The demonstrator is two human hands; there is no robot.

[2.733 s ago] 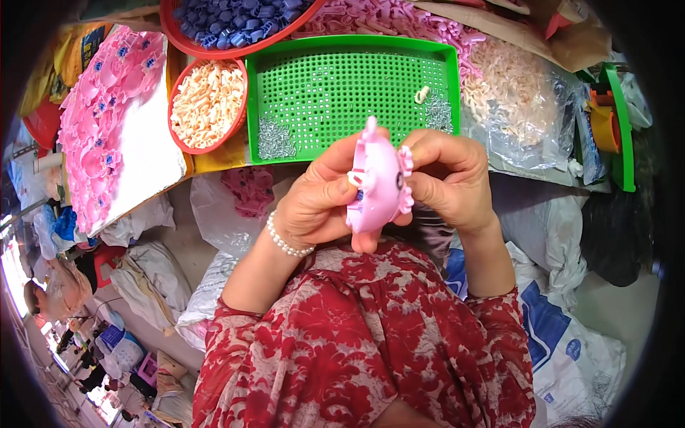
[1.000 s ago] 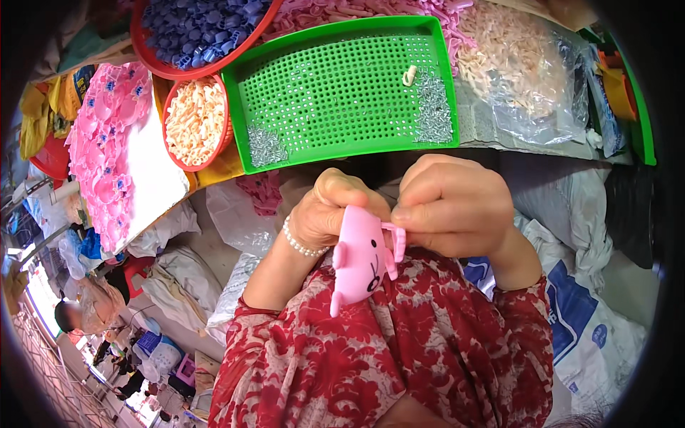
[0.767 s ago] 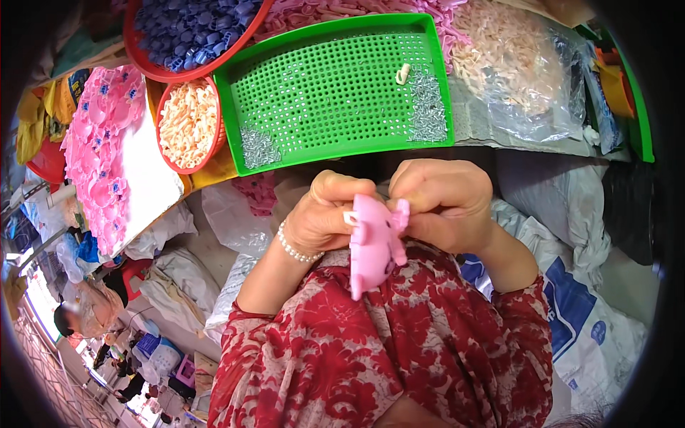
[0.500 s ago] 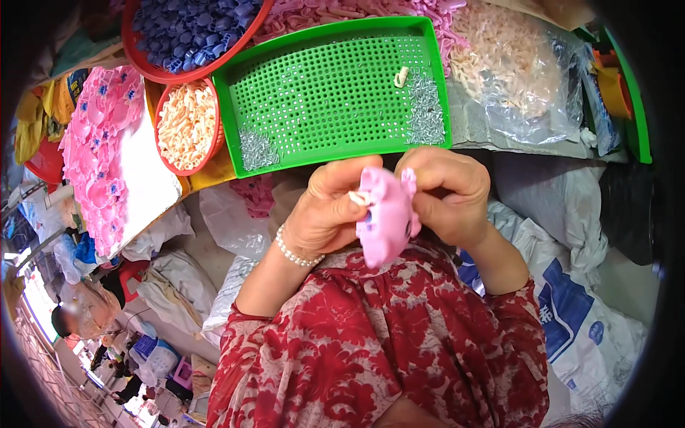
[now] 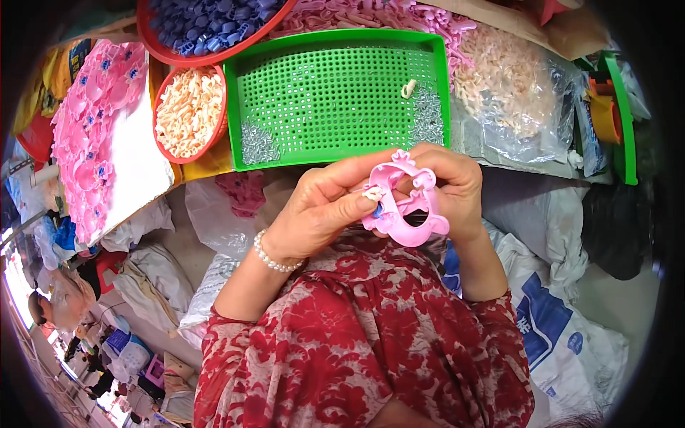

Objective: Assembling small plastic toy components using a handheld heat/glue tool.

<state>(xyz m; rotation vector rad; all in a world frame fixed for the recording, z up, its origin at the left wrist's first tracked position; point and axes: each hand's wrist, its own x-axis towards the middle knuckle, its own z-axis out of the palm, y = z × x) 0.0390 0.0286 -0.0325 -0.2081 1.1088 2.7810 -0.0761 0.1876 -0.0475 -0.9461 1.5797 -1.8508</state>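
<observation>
Both hands hold a hollow pink plastic shell (image 5: 412, 235) in front of my body, its open inner side facing up. My left hand (image 5: 325, 203), with a pearl bracelet at the wrist, pinches a small cream plastic piece (image 5: 372, 192) against the shell's left edge. A bit of blue plastic (image 5: 378, 211) shows just below that piece. My right hand (image 5: 455, 187) grips the shell's right side, its fingers partly hidden behind it. Just beyond the hands stands a green perforated tray (image 5: 335, 158) with small metal screws heaped in two corners and one cream piece.
Left of the tray are a red bowl of cream pieces (image 5: 189, 114) and a red basin of blue parts (image 5: 214, 28). Pink shells (image 5: 96, 135) cover a white board at the far left. Clear bags of pale parts (image 5: 517, 85) lie right. White sacks (image 5: 549, 321) stand below.
The pink shell has turned from edge-on so its hollow inside shows. Both hands still hold it, and the view has shifted slightly.
</observation>
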